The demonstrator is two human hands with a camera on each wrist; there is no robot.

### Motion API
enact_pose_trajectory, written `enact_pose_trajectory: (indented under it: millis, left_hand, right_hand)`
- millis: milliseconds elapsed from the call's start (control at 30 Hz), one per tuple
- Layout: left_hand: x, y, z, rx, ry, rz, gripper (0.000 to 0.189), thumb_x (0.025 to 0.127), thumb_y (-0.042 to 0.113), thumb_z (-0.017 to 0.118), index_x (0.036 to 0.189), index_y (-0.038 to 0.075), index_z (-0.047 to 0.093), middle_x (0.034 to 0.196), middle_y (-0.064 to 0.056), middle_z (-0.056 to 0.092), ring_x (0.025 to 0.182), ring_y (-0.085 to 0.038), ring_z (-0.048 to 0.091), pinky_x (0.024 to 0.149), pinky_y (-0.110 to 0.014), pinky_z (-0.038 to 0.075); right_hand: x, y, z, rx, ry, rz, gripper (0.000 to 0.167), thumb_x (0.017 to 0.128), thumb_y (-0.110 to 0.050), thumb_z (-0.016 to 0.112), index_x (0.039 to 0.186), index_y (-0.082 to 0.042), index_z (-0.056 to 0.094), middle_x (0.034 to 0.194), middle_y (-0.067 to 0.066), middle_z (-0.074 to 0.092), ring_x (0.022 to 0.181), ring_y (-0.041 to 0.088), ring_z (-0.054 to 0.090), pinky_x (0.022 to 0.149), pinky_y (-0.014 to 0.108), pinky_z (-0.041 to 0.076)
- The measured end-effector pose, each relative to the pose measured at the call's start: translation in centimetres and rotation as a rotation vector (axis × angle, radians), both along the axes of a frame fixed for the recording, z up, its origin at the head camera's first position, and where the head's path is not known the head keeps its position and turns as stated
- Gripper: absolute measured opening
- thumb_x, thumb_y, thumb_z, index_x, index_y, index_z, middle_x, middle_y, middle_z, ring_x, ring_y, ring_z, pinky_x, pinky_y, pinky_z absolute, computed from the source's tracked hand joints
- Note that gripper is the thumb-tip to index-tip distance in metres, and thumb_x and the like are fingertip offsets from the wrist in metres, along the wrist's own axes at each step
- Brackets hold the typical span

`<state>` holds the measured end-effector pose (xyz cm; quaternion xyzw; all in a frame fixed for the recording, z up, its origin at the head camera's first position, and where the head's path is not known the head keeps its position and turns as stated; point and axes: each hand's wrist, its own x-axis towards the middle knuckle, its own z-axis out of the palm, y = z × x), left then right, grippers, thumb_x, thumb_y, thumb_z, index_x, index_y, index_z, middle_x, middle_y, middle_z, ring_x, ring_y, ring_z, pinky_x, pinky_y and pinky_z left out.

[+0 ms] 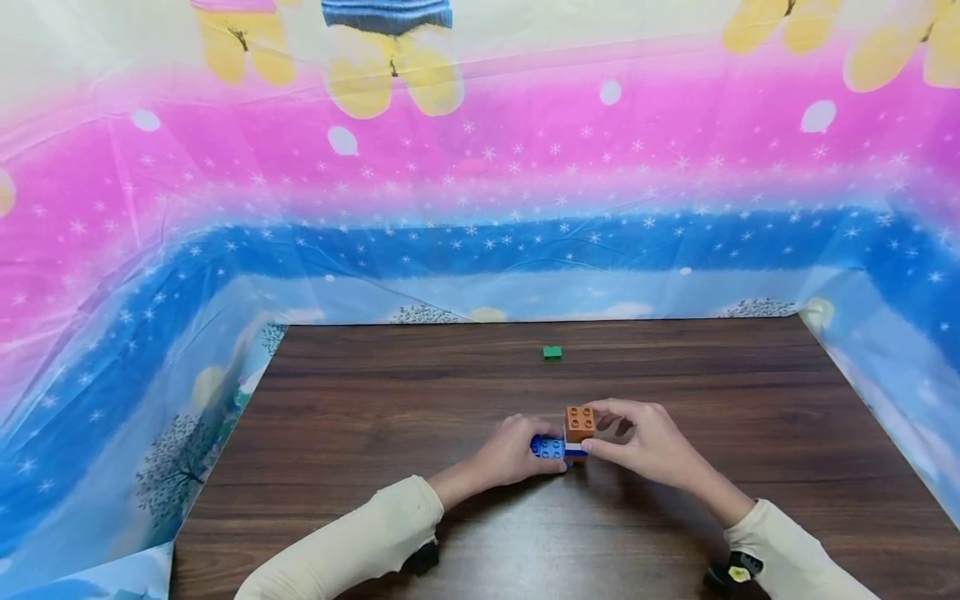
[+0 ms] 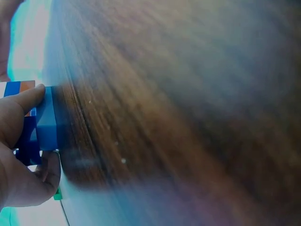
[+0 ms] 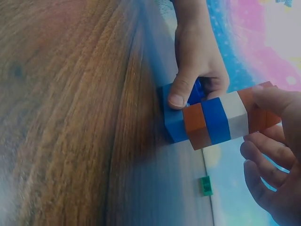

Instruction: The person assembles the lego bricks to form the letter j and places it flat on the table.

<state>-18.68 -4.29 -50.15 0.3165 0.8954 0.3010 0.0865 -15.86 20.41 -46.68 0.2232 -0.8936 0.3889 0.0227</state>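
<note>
A stack of toy building bricks stands mid-table between the two hands. A light blue brick (image 3: 173, 125) forms its base. Above the base come an orange brick (image 3: 197, 127), a blue brick (image 3: 216, 121), a white brick (image 3: 235, 114) and orange at the top (image 1: 580, 423). A darker blue brick (image 2: 29, 141) also sits on the base, beside the column. My left hand (image 1: 512, 452) grips the lower blue bricks between thumb and fingers. With thumb and fingertips, my right hand (image 1: 654, 442) holds the orange top; its other fingers are loosely bent.
A small green brick (image 1: 552, 353) lies apart near the far edge of the brown wooden table (image 1: 375, 383). Patterned pink and blue cloth (image 1: 465, 242) rises behind the table and along its sides.
</note>
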Motion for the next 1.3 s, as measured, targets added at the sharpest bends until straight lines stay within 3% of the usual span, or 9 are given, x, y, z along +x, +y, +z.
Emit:
enact_pose_trajectory:
  millis: [300,633,867,1300]
  left_hand:
    - [0.2,-1.2,0.5,0.020,-0.022,-0.013,0.055,0.088,0.040,0.081,0.134,0.016,0.066,0.126,0.004,0.069,0.112,-0.011,0.059,0.096,-0.033,0.047]
    - [1.1,-3.7,0.9,-0.004,0.072,0.033,0.055,0.087,0.037,0.082,0.135,0.016,0.065,0.128,0.003,0.065,0.117,-0.017,0.057,0.101,-0.043,0.045]
    - [1.9,-4.4,0.9,-0.008,0.073,0.042,0.053,0.088,0.037,0.082,0.135,0.019,0.064,0.130,0.003,0.065,0.123,-0.020,0.056,0.105,-0.048,0.044]
    - [1.7,-4.7,0.4,0.092,0.097,0.041,0.041,0.089,0.026,0.081,0.127,0.018,0.070,0.117,0.001,0.069,0.105,-0.016,0.063,0.091,-0.038,0.051]
  right_hand:
    - [0.1,-0.2,-0.2,-0.016,-0.020,-0.006,0.043,0.089,-0.035,0.081,0.122,-0.010,0.072,0.097,-0.004,0.072,0.085,0.008,0.066,0.071,0.028,0.056]
    - [0.2,-0.2,-0.3,-0.010,-0.028,-0.026,0.046,0.089,-0.034,0.081,0.124,-0.007,0.071,0.097,-0.004,0.072,0.086,0.009,0.066,0.072,0.028,0.056]
    - [0.3,-0.3,-0.4,-0.007,-0.034,-0.036,0.048,0.089,-0.035,0.081,0.126,-0.007,0.070,0.097,-0.003,0.072,0.086,0.009,0.066,0.073,0.027,0.055]
    - [-0.2,-0.6,-0.5,-0.014,-0.034,-0.056,0.047,0.090,-0.035,0.079,0.125,-0.005,0.070,0.094,-0.003,0.073,0.083,0.008,0.066,0.072,0.027,0.055]
